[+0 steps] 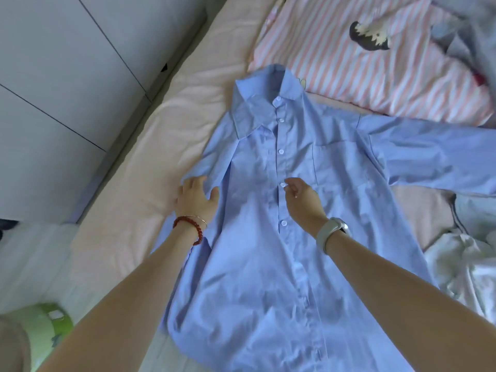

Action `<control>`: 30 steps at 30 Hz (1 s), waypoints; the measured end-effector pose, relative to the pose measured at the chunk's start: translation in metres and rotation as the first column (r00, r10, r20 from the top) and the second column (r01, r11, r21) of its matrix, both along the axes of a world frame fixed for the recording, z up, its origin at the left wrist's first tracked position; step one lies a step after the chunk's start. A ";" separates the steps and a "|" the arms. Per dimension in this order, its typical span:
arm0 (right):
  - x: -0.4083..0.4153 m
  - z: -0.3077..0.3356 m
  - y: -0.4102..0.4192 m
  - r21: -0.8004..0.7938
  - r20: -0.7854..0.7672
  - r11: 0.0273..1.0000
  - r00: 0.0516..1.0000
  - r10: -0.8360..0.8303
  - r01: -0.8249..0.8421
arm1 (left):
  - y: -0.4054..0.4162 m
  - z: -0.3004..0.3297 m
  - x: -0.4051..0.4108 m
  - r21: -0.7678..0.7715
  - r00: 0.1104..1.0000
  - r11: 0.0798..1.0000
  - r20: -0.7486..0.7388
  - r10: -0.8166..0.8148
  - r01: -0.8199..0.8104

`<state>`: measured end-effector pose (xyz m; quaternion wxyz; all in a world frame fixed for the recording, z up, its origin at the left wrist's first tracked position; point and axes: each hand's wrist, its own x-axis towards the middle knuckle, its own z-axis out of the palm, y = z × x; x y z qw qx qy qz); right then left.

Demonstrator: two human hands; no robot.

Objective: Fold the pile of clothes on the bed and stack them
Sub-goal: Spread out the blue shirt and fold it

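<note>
Blue button-up shirt point(268, 237) lies front-up, buttoned, on the pink bed sheet point(134, 170); left hand point(196, 200), fingers spread, presses its 9 o'clock sleeve; right hand point(303, 200) pinches the central placket; striped quilt point(375, 76) at 1 o'clock.

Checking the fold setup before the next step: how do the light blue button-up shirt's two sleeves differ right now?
The shirt's right-side sleeve lies stretched straight out across the bed toward the frame edge; the left-side sleeve is bunched in close against the body. The left hand rests on the left-side sleeve; no hand touches the right-side one, since the right hand hovers by the button placket. Both are the same blue fabric.
</note>
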<state>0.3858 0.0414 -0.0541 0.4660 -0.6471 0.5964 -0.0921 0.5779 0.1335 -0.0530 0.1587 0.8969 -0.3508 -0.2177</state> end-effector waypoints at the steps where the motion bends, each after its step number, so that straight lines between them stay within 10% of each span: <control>1: 0.006 -0.006 -0.014 -0.006 -0.004 1.000 1.000 0.012 -0.012 | -0.014 -0.007 0.006 0.007 1.000 1.000 0.000 -0.018 0.018; 10: 0.070 -0.021 -0.123 -0.150 -0.004 0.986 0.997 0.071 -0.071 | -0.108 -0.028 0.035 -0.180 0.982 0.966 0.066 -0.179 0.188; 18: 0.093 -0.039 -0.157 -0.208 -0.148 0.954 0.971 0.186 -0.214 | -0.210 -0.034 0.070 0.058 0.670 0.702 0.254 -0.698 0.709; 24: 0.108 -0.024 -0.196 -0.370 -0.066 0.919 0.991 0.118 -0.135 | -0.258 -0.020 0.085 -0.115 0.754 0.760 0.289 -0.590 0.639; 30: 0.124 -0.024 -0.232 -0.363 -0.132 0.921 0.986 0.102 -0.144 | -0.295 -0.018 0.080 0.021 0.714 0.782 0.393 -0.579 0.622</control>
